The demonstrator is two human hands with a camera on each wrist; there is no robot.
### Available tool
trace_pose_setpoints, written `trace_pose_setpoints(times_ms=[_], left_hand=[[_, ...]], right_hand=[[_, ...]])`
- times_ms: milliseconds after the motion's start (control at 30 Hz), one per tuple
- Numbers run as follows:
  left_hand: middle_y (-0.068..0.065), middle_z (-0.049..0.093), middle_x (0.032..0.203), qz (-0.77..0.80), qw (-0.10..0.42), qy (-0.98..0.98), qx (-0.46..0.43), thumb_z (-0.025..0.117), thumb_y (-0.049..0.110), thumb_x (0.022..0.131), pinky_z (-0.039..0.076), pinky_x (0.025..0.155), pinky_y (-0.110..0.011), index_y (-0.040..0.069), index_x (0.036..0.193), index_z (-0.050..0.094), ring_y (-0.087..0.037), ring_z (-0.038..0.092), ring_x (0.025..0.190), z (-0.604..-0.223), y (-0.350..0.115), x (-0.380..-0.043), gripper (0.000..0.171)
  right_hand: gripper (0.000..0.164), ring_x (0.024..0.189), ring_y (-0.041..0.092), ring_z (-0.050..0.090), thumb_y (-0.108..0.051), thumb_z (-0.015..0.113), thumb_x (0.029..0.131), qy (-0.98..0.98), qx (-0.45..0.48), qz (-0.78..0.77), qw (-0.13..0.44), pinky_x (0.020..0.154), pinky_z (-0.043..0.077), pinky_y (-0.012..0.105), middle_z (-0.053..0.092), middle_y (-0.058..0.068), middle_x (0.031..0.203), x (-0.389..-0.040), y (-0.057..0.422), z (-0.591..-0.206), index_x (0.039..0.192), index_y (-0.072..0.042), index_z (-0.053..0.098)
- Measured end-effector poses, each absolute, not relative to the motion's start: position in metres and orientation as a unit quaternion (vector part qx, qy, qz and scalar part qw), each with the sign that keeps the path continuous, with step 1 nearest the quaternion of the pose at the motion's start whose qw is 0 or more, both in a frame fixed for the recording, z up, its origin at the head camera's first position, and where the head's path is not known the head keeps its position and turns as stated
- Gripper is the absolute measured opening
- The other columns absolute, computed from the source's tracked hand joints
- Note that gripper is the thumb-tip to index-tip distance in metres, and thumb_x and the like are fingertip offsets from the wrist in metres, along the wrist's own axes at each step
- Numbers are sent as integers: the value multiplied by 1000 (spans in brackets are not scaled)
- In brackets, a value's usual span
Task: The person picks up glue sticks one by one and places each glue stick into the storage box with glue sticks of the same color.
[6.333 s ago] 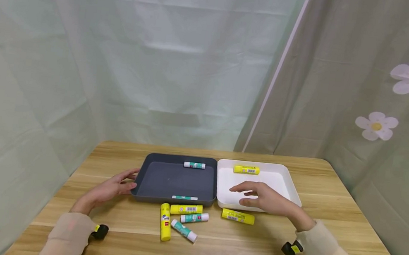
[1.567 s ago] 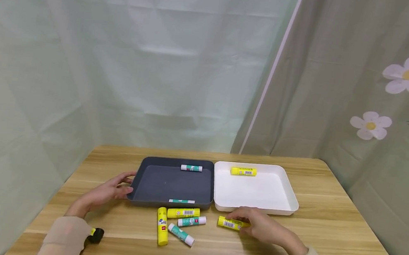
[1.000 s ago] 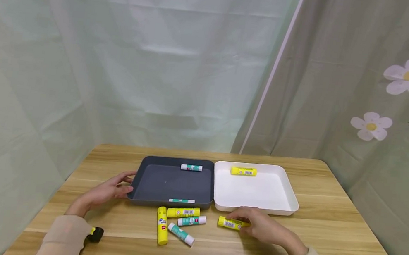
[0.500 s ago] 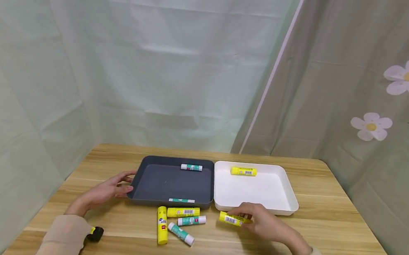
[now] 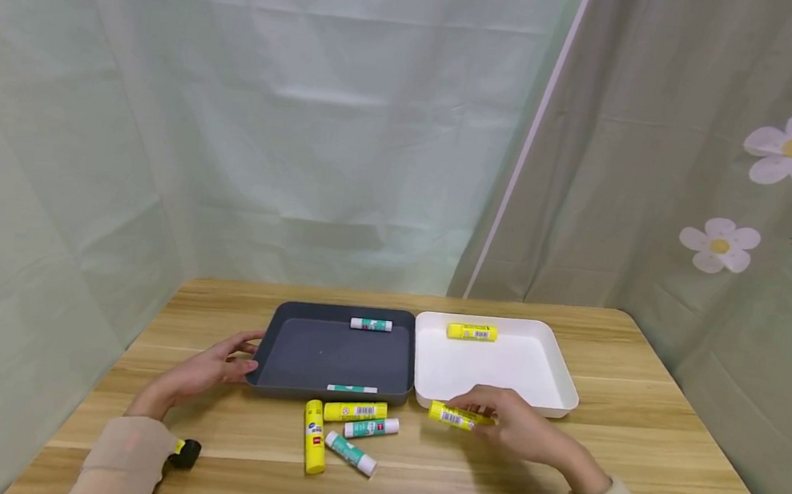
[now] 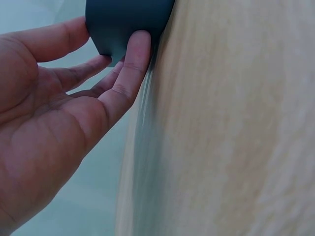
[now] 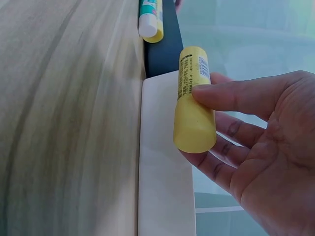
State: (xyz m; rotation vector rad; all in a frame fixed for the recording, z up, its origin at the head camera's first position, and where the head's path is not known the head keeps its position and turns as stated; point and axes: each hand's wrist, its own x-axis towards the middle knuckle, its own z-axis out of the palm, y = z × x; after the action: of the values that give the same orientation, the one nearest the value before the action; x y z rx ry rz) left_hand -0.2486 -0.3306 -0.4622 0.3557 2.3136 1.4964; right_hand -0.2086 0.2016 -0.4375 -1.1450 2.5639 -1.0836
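My right hand (image 5: 518, 427) pinches a yellow glue stick (image 5: 449, 415) between thumb and fingers, at the front wall of the white tray (image 5: 520, 373). In the right wrist view this glue stick (image 7: 195, 118) is off the table, its plain yellow end toward the camera. My left hand (image 5: 213, 365) touches the left side of the dark grey tray (image 5: 327, 352). The left wrist view has its fingertips (image 6: 139, 44) against the outer wall of that tray (image 6: 128, 19), fingers fairly straight.
A yellow glue stick (image 5: 471, 332) lies in the white tray. Two green-and-white ones lie in the grey tray, one at the back (image 5: 371, 325), one along the front wall (image 5: 352, 389). Before the grey tray are two yellow sticks (image 5: 315, 436) and two green-and-white sticks (image 5: 351, 453).
My right hand came down from over the white tray and gripped the yellow glue stick in front of it. It has since lifted the stick up toward the tray's front wall. The left hand stays put.
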Motion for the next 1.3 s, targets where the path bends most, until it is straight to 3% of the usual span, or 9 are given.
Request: trace_pose_setpoints(times_ms=[200,600,1300], left_hand=[[-35,23,158,528,182,820,125,55,17,109,51,105,-52,-1,165,15,-52,39,139,-462,-330,-248,71],[-35,25,156,527,182,820,125,55,17,109,51,103,-48,-1,165,14,-48,43,136,-463,-331,-249,71],[-35,21,160,529,184,819,125,54,18,110,50,105,-49,-1,164,16,-51,40,139,-461,-330,-248,69]], right_hand=[[48,99,12,64,12,72,88,853,-373,-359,63,83,55,29,73,-4,114,-210,205,-434,128,-13,73],[48,98,10,63,13,72,87,855,-375,-356,42,82,54,29,73,-4,112,-214,208,-431,129,-11,72],[45,100,20,65,11,73,89,871,-374,-319,17,81,56,31,73,4,117,-239,223,-404,130,-8,71]])
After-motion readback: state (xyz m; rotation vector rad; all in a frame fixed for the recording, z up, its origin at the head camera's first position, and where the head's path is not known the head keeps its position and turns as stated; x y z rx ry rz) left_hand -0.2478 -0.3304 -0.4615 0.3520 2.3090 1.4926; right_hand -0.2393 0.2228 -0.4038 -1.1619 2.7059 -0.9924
